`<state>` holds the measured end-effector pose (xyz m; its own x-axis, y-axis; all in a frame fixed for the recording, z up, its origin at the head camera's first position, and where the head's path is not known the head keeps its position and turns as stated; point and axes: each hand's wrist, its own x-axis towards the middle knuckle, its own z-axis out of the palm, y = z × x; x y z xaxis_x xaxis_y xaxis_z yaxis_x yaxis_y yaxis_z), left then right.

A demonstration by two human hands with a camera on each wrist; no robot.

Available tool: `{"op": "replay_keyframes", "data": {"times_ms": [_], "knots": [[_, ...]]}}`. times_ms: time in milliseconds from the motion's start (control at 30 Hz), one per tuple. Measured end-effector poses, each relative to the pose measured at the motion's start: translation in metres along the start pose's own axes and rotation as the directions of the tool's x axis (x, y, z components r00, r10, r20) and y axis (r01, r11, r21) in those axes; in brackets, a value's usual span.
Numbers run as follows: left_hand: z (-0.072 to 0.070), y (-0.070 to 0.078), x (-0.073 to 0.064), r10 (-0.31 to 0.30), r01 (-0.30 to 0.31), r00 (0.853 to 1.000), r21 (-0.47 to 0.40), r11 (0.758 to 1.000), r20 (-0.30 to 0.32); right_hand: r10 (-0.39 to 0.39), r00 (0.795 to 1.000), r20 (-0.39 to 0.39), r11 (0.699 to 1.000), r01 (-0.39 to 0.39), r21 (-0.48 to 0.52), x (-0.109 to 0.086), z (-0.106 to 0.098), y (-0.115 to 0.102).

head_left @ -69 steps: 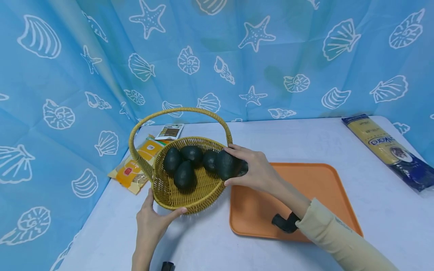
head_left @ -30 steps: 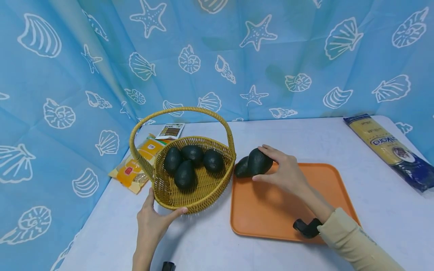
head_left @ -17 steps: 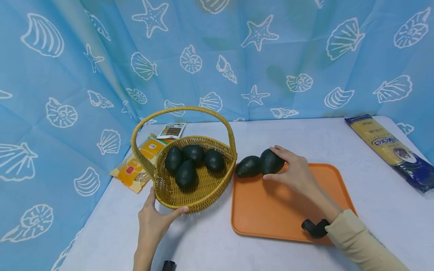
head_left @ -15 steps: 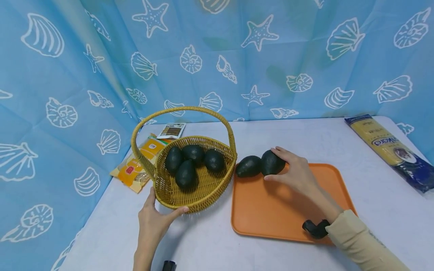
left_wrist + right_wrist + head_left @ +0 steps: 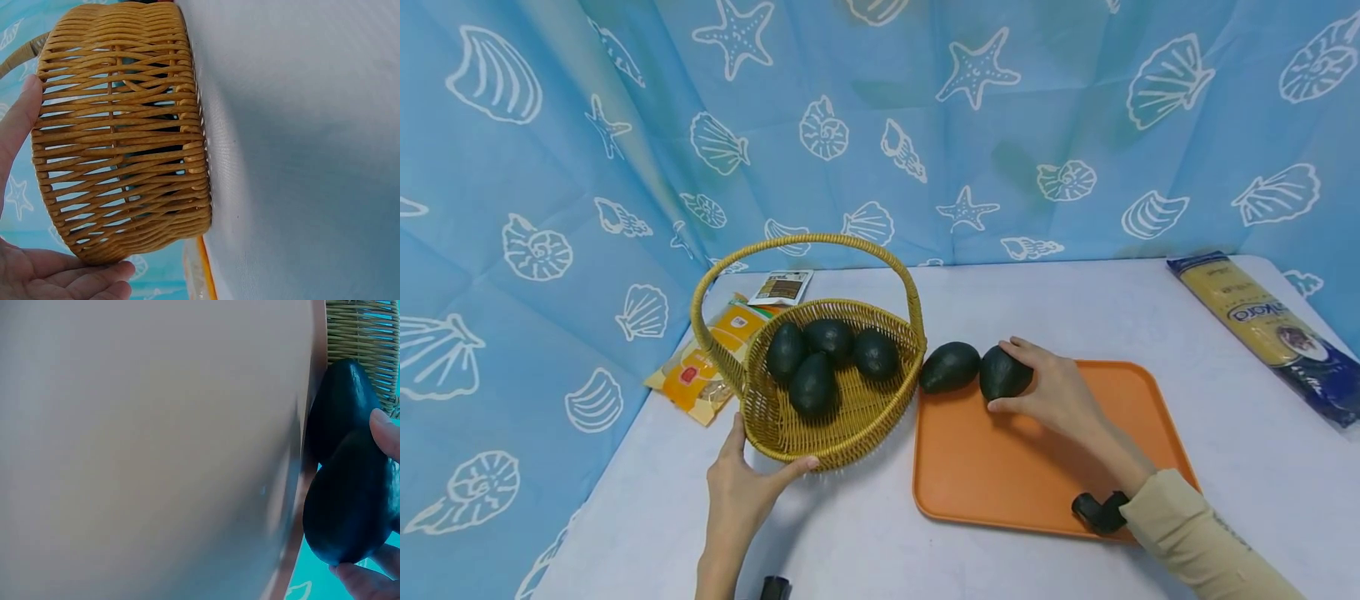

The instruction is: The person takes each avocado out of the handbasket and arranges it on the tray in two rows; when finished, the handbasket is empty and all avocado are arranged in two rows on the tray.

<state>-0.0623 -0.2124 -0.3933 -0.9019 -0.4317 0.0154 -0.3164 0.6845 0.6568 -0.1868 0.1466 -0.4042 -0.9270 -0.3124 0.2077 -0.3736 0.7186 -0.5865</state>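
My right hand [image 5: 1056, 396] grips a dark green avocado [image 5: 1003, 372] at the back edge of the orange tray [image 5: 1000, 483]. Beside it, at the tray's back left corner, lies another avocado [image 5: 951, 367]; in the right wrist view the held avocado [image 5: 350, 500] appears to touch it. My left hand [image 5: 741, 479] holds the yellow wicker basket [image 5: 861, 425] at its near left side, thumb along the rim and fingers around the side. Several avocados [image 5: 812, 387] lie in the basket. The left wrist view shows the basket's woven wall [image 5: 125, 137] between thumb and fingers.
An orange and yellow food packet [image 5: 696, 375] lies left of the basket, with a small white and brown sachet [image 5: 782, 287] behind it. A long blue and yellow pasta bag [image 5: 1270, 329] lies at the far right. A blue shell-print curtain [image 5: 925, 125] hangs behind the table.
My right hand has carried the avocado from the basket's right rim rightward to the tray's back edge and lowered it. The other tray avocado now shows fully. My left hand stays on the basket.
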Motion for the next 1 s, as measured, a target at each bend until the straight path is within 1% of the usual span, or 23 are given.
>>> {"op": "replay_keyframes", "data": {"times_ms": [167, 300, 433, 700, 1000], "knots": [[0.000, 0.000, 0.000, -0.001, 0.001, 1.000, 0.001, 1.000, -0.007, -0.025, 1.000, 0.019, 1.000, 0.025, -0.012, 0.000, 0.001, 0.000], [0.000, 0.000, 0.000, 0.001, -0.001, 1.000, -0.001, 1.000, -0.011, -0.027, 0.998, 0.049, 0.999, 0.028, -0.025, 0.001, 0.001, 0.000], [0.000, 0.000, 0.000, 0.001, -0.001, 1.000, -0.002, 1.000, -0.010, -0.035, 0.997, 0.063, 0.999, 0.036, -0.016, 0.002, 0.002, 0.000], [0.000, 0.001, 0.001, 0.005, -0.005, 1.000, -0.011, 1.000, -0.006, -0.051, 0.997, 0.059, 0.998, 0.053, -0.025, 0.002, 0.000, -0.002], [0.001, 0.000, 0.000, 0.006, -0.006, 1.000, -0.008, 1.000, -0.011, -0.053, 0.997, 0.060, 0.999, 0.053, 0.009, 0.000, -0.005, -0.012]]}}
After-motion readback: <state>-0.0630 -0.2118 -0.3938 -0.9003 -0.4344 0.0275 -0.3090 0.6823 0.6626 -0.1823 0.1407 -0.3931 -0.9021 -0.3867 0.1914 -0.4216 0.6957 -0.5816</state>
